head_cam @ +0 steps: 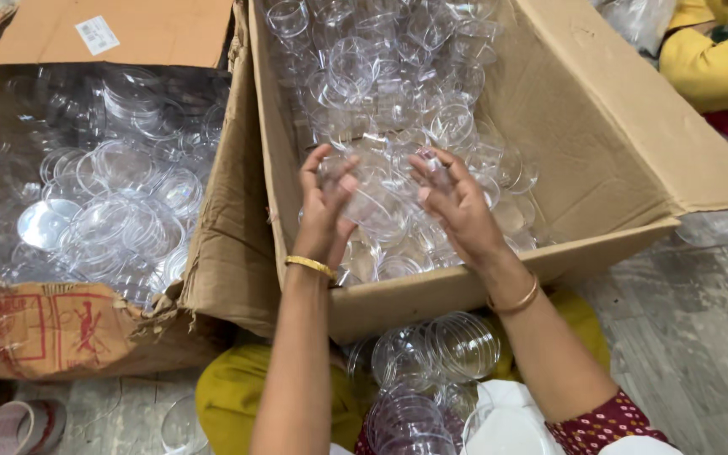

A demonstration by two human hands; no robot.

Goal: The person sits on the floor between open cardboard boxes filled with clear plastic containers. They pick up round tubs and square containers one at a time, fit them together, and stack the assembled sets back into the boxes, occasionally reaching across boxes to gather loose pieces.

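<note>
Hands over near edge of open brown cardboard box [600, 143] full of clear plastic cups. Left hand [324, 206] and right hand [457, 206], fingers curled, hold clear round plastic cup [378, 200] between them. Step seems sorting; next move needs gentle grip.

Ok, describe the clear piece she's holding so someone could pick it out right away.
Start at the big open cardboard box in the middle, heaped with clear plastic cups. Over its near edge, the left hand and right hand meet; the clear plastic cup between them is the only one lifted off the heap.
</note>
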